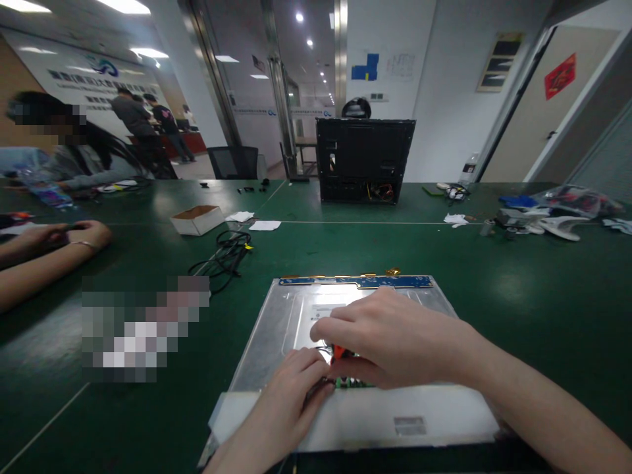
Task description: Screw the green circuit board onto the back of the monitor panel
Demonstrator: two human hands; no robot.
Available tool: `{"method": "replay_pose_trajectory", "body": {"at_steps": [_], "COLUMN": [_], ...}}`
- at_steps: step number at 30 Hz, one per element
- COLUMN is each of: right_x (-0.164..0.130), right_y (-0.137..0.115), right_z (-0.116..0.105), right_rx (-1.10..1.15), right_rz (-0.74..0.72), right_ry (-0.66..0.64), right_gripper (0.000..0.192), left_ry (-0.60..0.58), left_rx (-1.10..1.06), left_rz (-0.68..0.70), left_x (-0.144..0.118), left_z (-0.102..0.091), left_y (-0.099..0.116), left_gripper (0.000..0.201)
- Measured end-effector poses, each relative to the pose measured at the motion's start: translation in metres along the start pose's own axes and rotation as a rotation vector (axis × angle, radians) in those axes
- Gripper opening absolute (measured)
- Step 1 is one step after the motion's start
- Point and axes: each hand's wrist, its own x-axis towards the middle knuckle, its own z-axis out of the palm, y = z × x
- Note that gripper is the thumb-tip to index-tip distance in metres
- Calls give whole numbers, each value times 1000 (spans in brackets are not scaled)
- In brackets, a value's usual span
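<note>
Electronics workshop: green workbench [518,289], opened computer case [364,160].

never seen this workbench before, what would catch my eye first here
Front and centre, the left hand and right hand meet over a silver metal panel lying flat on the green table, pinching something small and orange. Behind it, mid-table, stands an open black computer case. At far left, another person's hands rest on the table.
</note>
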Motion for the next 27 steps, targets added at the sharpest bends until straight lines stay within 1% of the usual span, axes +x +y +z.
{"method": "replay_pose_trajectory", "body": {"at_steps": [6, 10, 15, 20, 27], "right_x": [-1, -3, -4, -3, 0], "right_y": [0, -2, -1, 0, 1], "right_z": [-1, -2, -3, -2, -1], "right_rx": [7, 8, 41, 21, 0], "right_rz": [-4, -26, -58, -28, 13], "right_ry": [-17, -16, -35, -28, -31], "right_gripper": [17, 13, 19, 17, 16], "left_ry": [-13, -18, -21, -4, -18], "left_rx": [-16, -38, -27, -13, -56], "left_rz": [-16, -27, -27, -16, -24], "left_x": [0, 1, 2, 3, 2], "left_z": [0, -2, -4, -5, -4], "left_y": [0, 2, 4, 5, 4], "left_gripper": [15, 18, 17, 17, 20]}}
